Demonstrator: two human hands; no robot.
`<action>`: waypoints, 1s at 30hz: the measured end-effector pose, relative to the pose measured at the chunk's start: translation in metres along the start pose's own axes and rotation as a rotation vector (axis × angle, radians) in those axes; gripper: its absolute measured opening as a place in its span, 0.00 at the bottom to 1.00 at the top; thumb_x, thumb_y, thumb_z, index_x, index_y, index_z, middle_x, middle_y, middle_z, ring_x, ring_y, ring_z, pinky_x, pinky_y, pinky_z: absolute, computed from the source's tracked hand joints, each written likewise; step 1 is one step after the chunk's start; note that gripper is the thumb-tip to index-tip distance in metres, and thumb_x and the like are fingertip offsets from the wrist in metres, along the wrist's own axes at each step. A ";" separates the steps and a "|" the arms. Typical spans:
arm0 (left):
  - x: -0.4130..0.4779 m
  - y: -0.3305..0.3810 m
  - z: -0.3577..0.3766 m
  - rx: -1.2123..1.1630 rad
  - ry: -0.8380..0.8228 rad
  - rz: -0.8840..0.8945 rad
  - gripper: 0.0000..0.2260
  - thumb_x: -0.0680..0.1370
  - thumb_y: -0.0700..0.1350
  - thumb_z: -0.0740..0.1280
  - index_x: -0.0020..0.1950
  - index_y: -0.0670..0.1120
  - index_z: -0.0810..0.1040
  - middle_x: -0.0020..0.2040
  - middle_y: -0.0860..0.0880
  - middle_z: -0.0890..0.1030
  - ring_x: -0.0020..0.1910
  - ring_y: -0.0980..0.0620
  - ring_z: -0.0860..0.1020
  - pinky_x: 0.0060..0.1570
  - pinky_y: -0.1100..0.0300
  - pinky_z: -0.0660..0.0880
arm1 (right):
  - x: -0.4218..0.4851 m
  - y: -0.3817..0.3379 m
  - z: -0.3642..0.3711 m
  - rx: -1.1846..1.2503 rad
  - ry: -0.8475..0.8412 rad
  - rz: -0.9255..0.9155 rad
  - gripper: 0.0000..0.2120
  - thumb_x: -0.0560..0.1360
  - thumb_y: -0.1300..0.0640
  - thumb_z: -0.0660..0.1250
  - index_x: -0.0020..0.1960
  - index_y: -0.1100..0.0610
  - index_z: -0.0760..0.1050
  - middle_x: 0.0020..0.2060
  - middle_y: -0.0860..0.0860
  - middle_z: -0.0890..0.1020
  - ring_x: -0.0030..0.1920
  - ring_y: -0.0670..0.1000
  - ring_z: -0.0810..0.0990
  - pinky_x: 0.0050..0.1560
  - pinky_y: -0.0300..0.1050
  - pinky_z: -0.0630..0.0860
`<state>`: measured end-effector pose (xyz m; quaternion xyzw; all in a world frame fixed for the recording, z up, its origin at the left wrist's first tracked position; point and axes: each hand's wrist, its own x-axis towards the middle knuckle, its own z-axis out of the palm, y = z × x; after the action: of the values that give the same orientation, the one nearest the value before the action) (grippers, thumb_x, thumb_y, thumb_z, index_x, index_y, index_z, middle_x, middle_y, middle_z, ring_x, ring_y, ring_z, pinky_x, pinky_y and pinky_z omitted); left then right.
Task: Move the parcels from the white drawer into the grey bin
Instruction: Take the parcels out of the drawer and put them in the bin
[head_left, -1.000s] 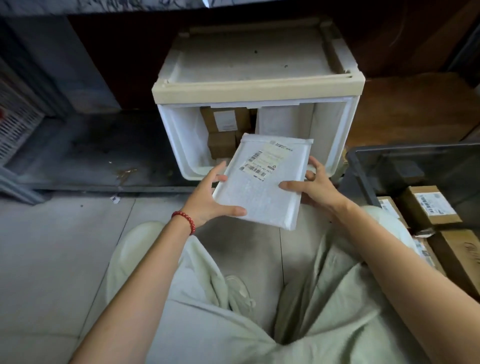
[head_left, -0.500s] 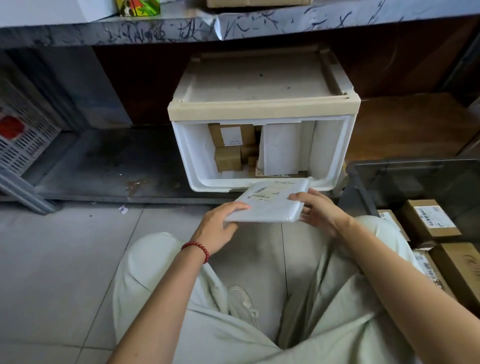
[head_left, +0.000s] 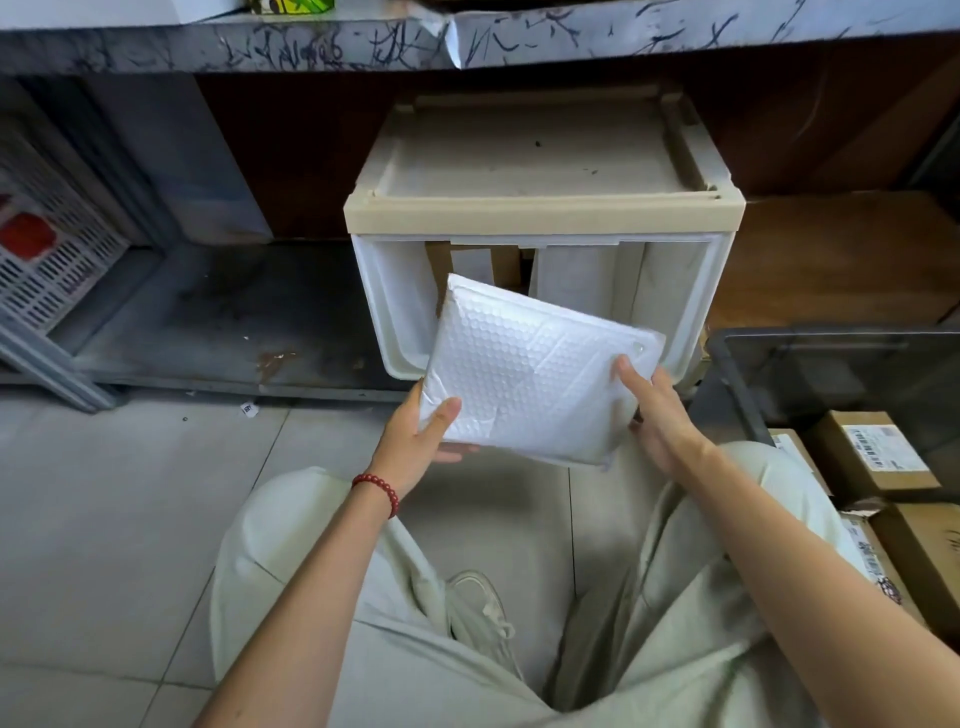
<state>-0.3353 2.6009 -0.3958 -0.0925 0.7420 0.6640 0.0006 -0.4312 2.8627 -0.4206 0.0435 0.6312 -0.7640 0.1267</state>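
Note:
A white bubble mailer (head_left: 535, 369) is held up in front of the white drawer (head_left: 696, 312), its plain bubbled back facing me. My left hand (head_left: 421, 436) grips its lower left corner, thumb on top. My right hand (head_left: 654, 410) holds the right edge, thumb on the face. Inside the drawer stand a brown box (head_left: 506, 265) and white parcels (head_left: 576, 280), partly hidden by the mailer. The grey bin (head_left: 727, 374) sits at the right with brown cardboard boxes (head_left: 872, 452) inside.
A beige lid-like top (head_left: 540, 213) covers the drawer unit. A white slatted crate (head_left: 47, 260) stands at the far left under a marble-patterned counter (head_left: 467, 36). My knees in pale trousers fill the foreground over a tiled floor (head_left: 104, 493).
The mailer has been flipped from label side up, through flat, to its plain back facing me. The view has tilted upward to show the counter.

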 end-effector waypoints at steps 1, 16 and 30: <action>-0.001 -0.002 -0.001 0.013 -0.002 -0.027 0.09 0.80 0.51 0.63 0.58 0.62 0.69 0.56 0.55 0.80 0.42 0.47 0.84 0.39 0.56 0.81 | 0.000 0.001 -0.001 -0.017 -0.009 0.013 0.19 0.78 0.46 0.64 0.68 0.47 0.70 0.61 0.45 0.81 0.59 0.47 0.80 0.49 0.42 0.77; -0.004 -0.010 -0.019 0.370 0.197 -0.048 0.41 0.59 0.46 0.83 0.69 0.53 0.68 0.66 0.51 0.70 0.63 0.51 0.69 0.63 0.50 0.71 | -0.008 -0.005 0.008 -0.177 0.035 0.179 0.27 0.74 0.51 0.71 0.69 0.50 0.64 0.57 0.53 0.74 0.50 0.52 0.78 0.30 0.35 0.75; 0.041 0.043 0.028 0.481 0.279 0.322 0.05 0.77 0.42 0.67 0.48 0.53 0.78 0.46 0.53 0.76 0.45 0.53 0.76 0.45 0.51 0.81 | -0.035 -0.081 -0.042 -0.458 -0.138 0.043 0.49 0.53 0.15 0.55 0.62 0.46 0.69 0.53 0.46 0.73 0.52 0.46 0.75 0.52 0.45 0.73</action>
<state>-0.3849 2.6270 -0.3613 -0.0610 0.8756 0.4422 -0.1844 -0.4215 2.9227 -0.3443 -0.0252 0.7769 -0.5991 0.1920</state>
